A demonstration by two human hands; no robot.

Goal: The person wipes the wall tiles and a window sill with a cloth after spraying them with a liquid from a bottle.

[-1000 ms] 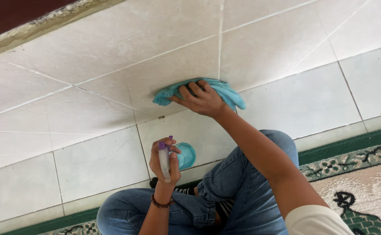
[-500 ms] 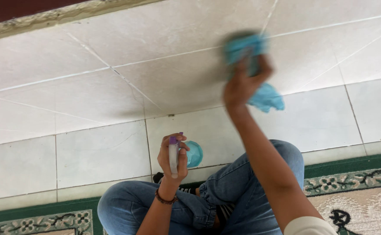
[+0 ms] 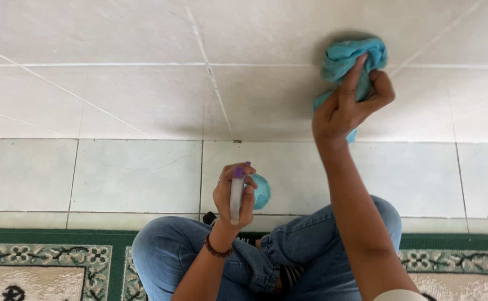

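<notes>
Head view: the right hand, in the upper right of the frame, is clamped on a bunched teal cloth and presses it against the pale tiled surface just beside a grout line. The thumb and 1 raised finger pinch the wad, and a tail of cloth hangs out below the palm. The cloth's long axis runs nearly up and down the frame, leaning a little to the upper right.

By my judgement, the step in hand is a wiping stroke on the tile. Carrying it on calls for steady pressure and a firm pinch, so the loose tail does not slip free.

At lower centre, the left hand is closed round a small spray bottle. The bottle stands upright in the frame, with its purple top pointing toward the upper edge and its teal body showing at the right of the fingers. A dark bracelet sits on that wrist. Below are blue jeans and a green-bordered patterned rug.
</notes>
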